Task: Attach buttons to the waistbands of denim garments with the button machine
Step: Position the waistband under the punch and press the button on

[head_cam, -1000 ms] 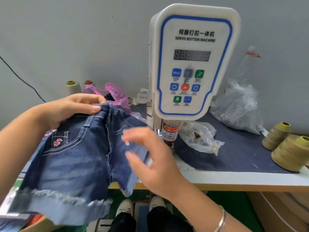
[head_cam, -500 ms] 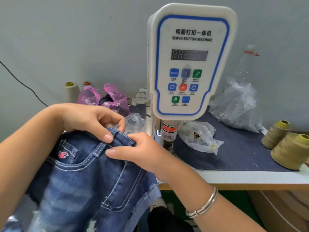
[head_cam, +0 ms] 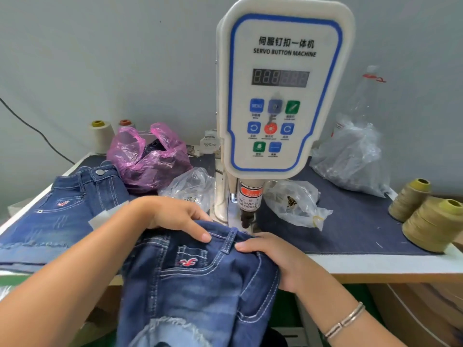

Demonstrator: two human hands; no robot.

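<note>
A pair of dark denim shorts [head_cam: 198,284] with a red embroidered logo hangs over the table's front edge, its waistband just before the button machine's punch [head_cam: 246,219]. My left hand [head_cam: 172,216] grips the waistband from the left, thumb on top. My right hand [head_cam: 273,256] holds the waistband's right end, thumb on the cloth near a belt loop. The white servo button machine [head_cam: 283,96] stands at the centre with its control panel facing me. A second pair of denim shorts [head_cam: 62,209] with a metal button on its waistband lies flat at the left.
A pink plastic bag [head_cam: 147,161] and clear bags [head_cam: 193,186] [head_cam: 295,201] [head_cam: 353,159] surround the machine base on the denim-covered table [head_cam: 350,234]. Olive thread cones [head_cam: 433,221] stand at the right edge, two pale spools [head_cam: 101,136] at the back left. A cardboard box [head_cam: 413,314] sits below right.
Both hands lowered the shorts from mid-air and brought the waistband forward to the machine's punch. The finished shorts at the left came into sight as the held pair dropped.
</note>
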